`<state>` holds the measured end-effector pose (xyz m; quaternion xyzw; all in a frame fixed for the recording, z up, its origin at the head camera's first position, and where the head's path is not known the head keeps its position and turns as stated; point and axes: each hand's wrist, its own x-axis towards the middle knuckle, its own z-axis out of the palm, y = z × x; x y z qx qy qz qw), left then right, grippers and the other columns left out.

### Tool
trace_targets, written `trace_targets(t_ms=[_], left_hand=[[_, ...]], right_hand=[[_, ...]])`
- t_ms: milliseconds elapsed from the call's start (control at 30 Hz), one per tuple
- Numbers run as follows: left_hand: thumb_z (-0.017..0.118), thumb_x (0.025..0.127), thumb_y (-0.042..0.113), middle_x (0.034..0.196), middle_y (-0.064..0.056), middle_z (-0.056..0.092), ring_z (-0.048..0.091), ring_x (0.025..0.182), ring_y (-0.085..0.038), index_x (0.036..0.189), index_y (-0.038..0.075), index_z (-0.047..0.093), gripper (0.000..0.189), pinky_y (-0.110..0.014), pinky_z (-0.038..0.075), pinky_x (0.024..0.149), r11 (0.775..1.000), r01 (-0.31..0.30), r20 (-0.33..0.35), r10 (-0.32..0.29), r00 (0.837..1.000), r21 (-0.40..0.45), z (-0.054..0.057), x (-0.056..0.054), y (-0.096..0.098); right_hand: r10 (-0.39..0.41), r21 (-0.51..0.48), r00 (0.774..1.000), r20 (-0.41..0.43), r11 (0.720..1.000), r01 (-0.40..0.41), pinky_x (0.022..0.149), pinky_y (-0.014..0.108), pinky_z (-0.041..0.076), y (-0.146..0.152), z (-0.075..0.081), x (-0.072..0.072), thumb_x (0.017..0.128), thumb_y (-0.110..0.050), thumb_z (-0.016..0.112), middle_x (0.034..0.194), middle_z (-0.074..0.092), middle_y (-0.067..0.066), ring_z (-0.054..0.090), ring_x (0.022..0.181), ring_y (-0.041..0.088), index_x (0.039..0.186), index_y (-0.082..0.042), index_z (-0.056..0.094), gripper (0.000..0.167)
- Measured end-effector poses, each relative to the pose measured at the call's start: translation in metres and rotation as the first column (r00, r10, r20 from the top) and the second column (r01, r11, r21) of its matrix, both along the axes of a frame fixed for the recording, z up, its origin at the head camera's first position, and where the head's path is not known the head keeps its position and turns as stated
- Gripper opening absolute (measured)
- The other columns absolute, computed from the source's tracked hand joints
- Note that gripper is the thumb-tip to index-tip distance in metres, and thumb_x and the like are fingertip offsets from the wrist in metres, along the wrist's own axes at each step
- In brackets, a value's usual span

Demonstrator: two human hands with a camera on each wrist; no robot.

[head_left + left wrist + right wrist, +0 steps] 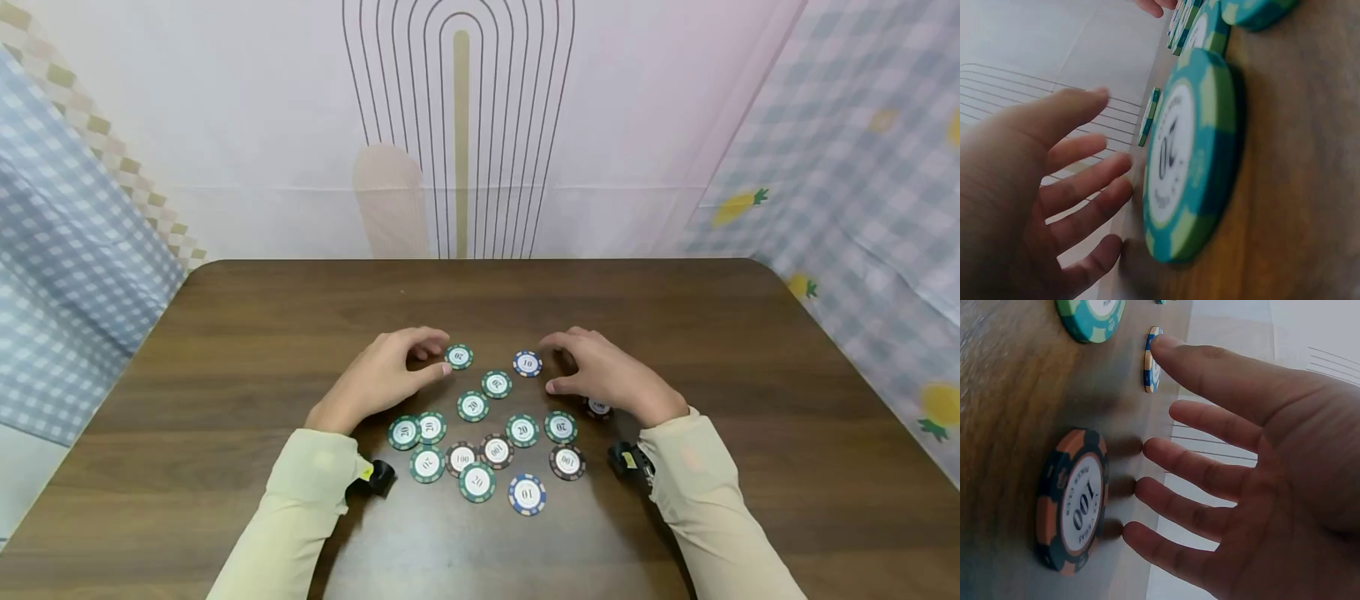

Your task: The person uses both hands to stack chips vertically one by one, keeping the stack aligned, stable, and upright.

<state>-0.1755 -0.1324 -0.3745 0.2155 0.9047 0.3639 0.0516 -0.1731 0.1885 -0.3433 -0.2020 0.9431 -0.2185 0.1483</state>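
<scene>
Dark wood-grain table (247, 350) under scattered poker chips (497, 384)

Beyond, white printed cloth (262, 117), flanked by blue-checked cloth (862, 192). Around the middle, green 20s (522, 431), blue 10s (527, 494) and dark 100s (567, 462), some overlapping. Just beside the farthest green 20 chip (459, 357), left hand (386, 371) with relaxed, parted fingers, holding nothing. Near the farther blue 10 chip (527, 363), right hand (607, 371), loosely spread, empty, with a dark 100 chip (597, 409) partly hidden beneath.

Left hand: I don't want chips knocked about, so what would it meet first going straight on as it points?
Most likely the green 20 chip just ahead of the left hand; height is hard to judge, so it might pass above.
</scene>
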Motion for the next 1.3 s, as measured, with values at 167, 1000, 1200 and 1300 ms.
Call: trace_targets(t_ms=[167, 1000, 1200, 1300], left_hand=[[0.075, 0.100, 0.030, 0.110, 0.004, 0.071, 0.064, 0.100, -0.014, 0.129, 0.015, 0.071, 0.034, -0.040, 0.052, 0.092, 0.997, 0.075, 0.035, -0.076, 0.997, 0.010, 0.001, 0.000, 0.001], [0.088, 0.086, 0.041, 0.118, 0.019, 0.070, 0.056, 0.103, -0.007, 0.128, 0.029, 0.074, 0.046, -0.044, 0.028, 0.093, 0.975, 0.221, 0.028, -0.221, 0.975, -0.003, -0.025, 0.016, 0.001], [0.088, 0.085, 0.044, 0.125, 0.018, 0.068, 0.052, 0.101, -0.007, 0.130, 0.033, 0.074, 0.048, -0.042, 0.026, 0.090, 0.972, 0.228, -0.005, -0.229, 0.973, -0.056, -0.021, 0.015, 0.009], [0.087, 0.086, 0.046, 0.126, 0.017, 0.068, 0.051, 0.100, -0.008, 0.128, 0.035, 0.074, 0.045, -0.043, 0.024, 0.088, 0.971, 0.231, -0.025, -0.233, 0.972, -0.065, -0.018, 0.013, 0.012]], right_hand=[[0.030, -0.028, 1.000, 0.001, 0.999, -0.030, 0.099, 0.051, 0.049, -0.003, 0.002, -0.001, 0.094, -0.015, 0.082, 0.124, 0.063, 0.013, 0.058, 0.114, 0.030, 0.136, -0.004, 0.067, 0.046], [0.305, -0.134, 0.927, 0.218, 0.950, -0.282, 0.088, 0.035, 0.047, -0.021, -0.011, 0.016, 0.086, -0.011, 0.089, 0.104, 0.060, -0.003, 0.055, 0.096, 0.015, 0.114, -0.020, 0.070, 0.035], [0.301, -0.091, 0.936, 0.183, 0.953, -0.289, 0.101, 0.060, 0.034, -0.023, -0.007, 0.018, 0.083, -0.014, 0.091, 0.099, 0.060, -0.007, 0.055, 0.096, 0.014, 0.109, -0.025, 0.068, 0.037], [0.303, -0.065, 0.939, 0.164, 0.953, -0.296, 0.102, 0.070, 0.029, -0.024, -0.003, 0.017, 0.082, -0.015, 0.092, 0.098, 0.058, -0.007, 0.053, 0.097, 0.014, 0.106, -0.026, 0.066, 0.037]])
